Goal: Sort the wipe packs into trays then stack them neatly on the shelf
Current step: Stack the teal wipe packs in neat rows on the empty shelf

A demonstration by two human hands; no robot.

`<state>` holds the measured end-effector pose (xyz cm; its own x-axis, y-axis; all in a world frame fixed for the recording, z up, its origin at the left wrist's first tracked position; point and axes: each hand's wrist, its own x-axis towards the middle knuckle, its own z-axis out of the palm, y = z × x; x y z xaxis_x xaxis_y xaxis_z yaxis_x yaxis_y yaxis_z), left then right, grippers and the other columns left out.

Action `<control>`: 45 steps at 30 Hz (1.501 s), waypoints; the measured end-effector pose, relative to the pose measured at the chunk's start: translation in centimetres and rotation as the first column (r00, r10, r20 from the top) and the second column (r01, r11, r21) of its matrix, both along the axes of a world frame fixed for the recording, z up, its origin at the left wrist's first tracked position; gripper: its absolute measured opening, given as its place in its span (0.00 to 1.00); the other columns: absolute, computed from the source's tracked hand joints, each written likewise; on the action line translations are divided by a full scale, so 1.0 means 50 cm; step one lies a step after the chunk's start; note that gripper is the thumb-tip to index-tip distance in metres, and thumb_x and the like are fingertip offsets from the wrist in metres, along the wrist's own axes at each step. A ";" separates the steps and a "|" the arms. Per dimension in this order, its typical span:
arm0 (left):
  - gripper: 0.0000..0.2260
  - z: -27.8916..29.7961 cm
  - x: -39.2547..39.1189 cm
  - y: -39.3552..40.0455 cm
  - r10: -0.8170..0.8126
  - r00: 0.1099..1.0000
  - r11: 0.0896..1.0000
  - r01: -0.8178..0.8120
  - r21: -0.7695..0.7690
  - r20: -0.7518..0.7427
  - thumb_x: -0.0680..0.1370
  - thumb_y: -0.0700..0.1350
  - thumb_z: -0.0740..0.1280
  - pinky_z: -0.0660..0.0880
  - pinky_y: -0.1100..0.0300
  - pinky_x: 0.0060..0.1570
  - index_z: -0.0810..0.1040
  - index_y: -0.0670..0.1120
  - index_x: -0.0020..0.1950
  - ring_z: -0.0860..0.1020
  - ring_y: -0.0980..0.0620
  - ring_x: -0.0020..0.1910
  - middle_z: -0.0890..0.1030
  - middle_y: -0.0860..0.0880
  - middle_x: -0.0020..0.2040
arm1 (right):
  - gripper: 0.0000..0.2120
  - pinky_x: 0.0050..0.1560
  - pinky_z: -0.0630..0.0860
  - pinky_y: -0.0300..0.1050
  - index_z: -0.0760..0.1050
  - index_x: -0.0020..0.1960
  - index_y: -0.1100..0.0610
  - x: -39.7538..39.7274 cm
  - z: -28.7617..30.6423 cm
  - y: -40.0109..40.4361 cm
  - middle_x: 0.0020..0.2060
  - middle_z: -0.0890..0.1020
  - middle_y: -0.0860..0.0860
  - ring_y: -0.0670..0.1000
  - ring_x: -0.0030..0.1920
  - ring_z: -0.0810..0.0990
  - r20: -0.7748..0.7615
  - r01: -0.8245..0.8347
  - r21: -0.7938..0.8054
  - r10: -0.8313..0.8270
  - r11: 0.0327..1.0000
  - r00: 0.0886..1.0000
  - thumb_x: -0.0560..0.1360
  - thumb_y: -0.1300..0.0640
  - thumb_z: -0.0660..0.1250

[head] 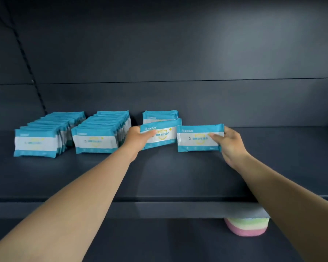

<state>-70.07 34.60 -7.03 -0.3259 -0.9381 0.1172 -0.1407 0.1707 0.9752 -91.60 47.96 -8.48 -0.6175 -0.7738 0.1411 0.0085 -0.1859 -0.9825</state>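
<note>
A dark shelf (159, 176) carries everything, a pastel stack (246, 226) showing below its front edge. The left hand (138, 138) pinches a tilted wipe pack (162, 134); the right hand (228, 142) pinches an upright pack (199, 138). Toward the back stand a short row (160, 116) and, leftward, two full rows (100, 133) (44, 137).

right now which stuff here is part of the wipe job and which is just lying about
Job:
left pack, in left hand
right pack, in right hand
left row
middle row
short row
shelf

Lying about:
pastel stack below the shelf
</note>
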 end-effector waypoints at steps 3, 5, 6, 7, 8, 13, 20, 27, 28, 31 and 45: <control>0.06 -0.009 -0.021 -0.027 0.003 1.000 0.999 -0.003 -0.032 0.010 0.76 0.43 0.70 0.73 0.67 0.37 0.79 0.45 0.52 0.79 0.59 0.41 0.81 0.52 0.46 | 0.05 0.49 0.81 0.46 0.76 0.49 0.60 -0.023 -0.015 -0.017 0.47 0.84 0.57 0.53 0.46 0.84 0.055 -0.016 -0.034 0.018 0.999 0.998 0.77 0.68 0.64; 0.05 -0.017 -0.031 -0.042 0.011 1.000 0.999 -0.011 -0.049 0.011 0.76 0.43 0.70 0.73 0.67 0.35 0.79 0.45 0.51 0.78 0.60 0.40 0.81 0.53 0.44 | 0.05 0.51 0.80 0.47 0.76 0.51 0.62 -0.035 -0.020 -0.027 0.48 0.84 0.58 0.54 0.48 0.84 0.061 -0.036 -0.038 0.038 0.999 0.997 0.77 0.68 0.64; 0.05 -0.021 -0.034 -0.049 0.015 1.000 0.998 -0.014 -0.056 0.019 0.76 0.44 0.70 0.73 0.67 0.35 0.79 0.45 0.51 0.79 0.59 0.39 0.81 0.53 0.43 | 0.06 0.51 0.80 0.48 0.76 0.51 0.62 -0.040 -0.023 -0.032 0.49 0.84 0.58 0.55 0.48 0.84 0.066 -0.047 -0.038 0.050 0.998 0.997 0.77 0.68 0.63; 0.06 -0.026 -0.037 -0.057 0.019 1.000 0.998 -0.018 -0.057 0.023 0.76 0.44 0.70 0.74 0.66 0.35 0.79 0.45 0.51 0.79 0.58 0.39 0.81 0.53 0.43 | 0.07 0.52 0.80 0.49 0.76 0.52 0.62 -0.043 -0.026 -0.038 0.49 0.84 0.58 0.55 0.49 0.84 0.072 -0.059 -0.037 0.061 0.998 0.996 0.77 0.69 0.63; 0.06 -0.030 -0.039 -0.063 0.022 1.000 0.998 -0.021 -0.055 0.020 0.76 0.45 0.70 0.74 0.64 0.36 0.79 0.45 0.51 0.79 0.57 0.39 0.81 0.52 0.43 | 0.08 0.53 0.80 0.50 0.76 0.53 0.62 -0.045 -0.028 -0.042 0.50 0.83 0.59 0.56 0.50 0.84 0.076 -0.069 -0.032 0.072 0.997 0.995 0.77 0.69 0.63; 0.05 -0.037 -0.049 -0.100 0.006 1.000 0.997 -0.004 -0.081 0.024 0.75 0.44 0.71 0.77 0.61 0.43 0.80 0.45 0.49 0.80 0.56 0.42 0.82 0.53 0.42 | 0.12 0.53 0.80 0.49 0.75 0.55 0.63 -0.049 -0.029 -0.054 0.51 0.82 0.60 0.57 0.51 0.83 0.090 -0.084 -0.027 0.086 0.996 0.992 0.76 0.73 0.60; 0.09 -0.036 -0.065 -0.141 0.029 1.000 0.982 -0.030 -0.186 -0.004 0.72 0.38 0.73 0.74 0.75 0.33 0.82 0.40 0.52 0.79 0.62 0.38 0.82 0.51 0.43 | 0.12 0.55 0.79 0.52 0.76 0.53 0.62 -0.059 -0.027 -0.073 0.51 0.83 0.61 0.57 0.50 0.83 0.093 -0.074 -0.024 0.076 0.997 0.993 0.75 0.74 0.61; 0.11 -0.045 -0.074 -0.183 0.075 0.997 0.963 -0.071 -0.260 0.008 0.71 0.38 0.74 0.73 0.74 0.35 0.82 0.43 0.52 0.80 0.61 0.41 0.83 0.51 0.45 | 0.12 0.57 0.77 0.55 0.75 0.57 0.64 -0.066 -0.029 -0.090 0.50 0.84 0.60 0.59 0.52 0.83 0.092 -0.071 -0.021 0.072 0.997 0.993 0.76 0.73 0.60; 0.10 -0.047 -0.075 -0.191 0.090 0.996 0.958 -0.080 -0.277 0.021 0.70 0.39 0.75 0.74 0.71 0.37 0.82 0.43 0.51 0.80 0.58 0.42 0.83 0.51 0.46 | 0.12 0.57 0.77 0.55 0.75 0.57 0.63 -0.068 -0.029 -0.092 0.50 0.84 0.60 0.59 0.52 0.83 0.088 -0.061 -0.013 0.062 0.998 0.994 0.76 0.73 0.61; 0.09 -0.053 -0.080 -0.212 0.140 0.988 0.935 -0.110 -0.337 0.064 0.69 0.43 0.76 0.78 0.55 0.45 0.80 0.45 0.45 0.80 0.50 0.44 0.82 0.46 0.46 | 0.12 0.58 0.77 0.54 0.75 0.57 0.62 -0.070 -0.030 -0.097 0.50 0.84 0.59 0.58 0.52 0.83 0.080 -0.048 -0.008 0.049 0.999 0.996 0.76 0.72 0.61; 0.31 -0.052 -0.040 -0.166 0.133 0.990 0.949 -0.141 -0.282 -0.049 0.73 0.48 0.72 0.64 0.63 0.59 0.62 0.44 0.72 0.69 0.52 0.66 0.69 0.47 0.66 | 0.18 0.49 0.78 0.39 0.74 0.50 0.47 0.006 -0.016 -0.135 0.47 0.83 0.49 0.47 0.47 0.82 -0.212 0.119 -0.009 -0.118 0.993 0.970 0.74 0.71 0.66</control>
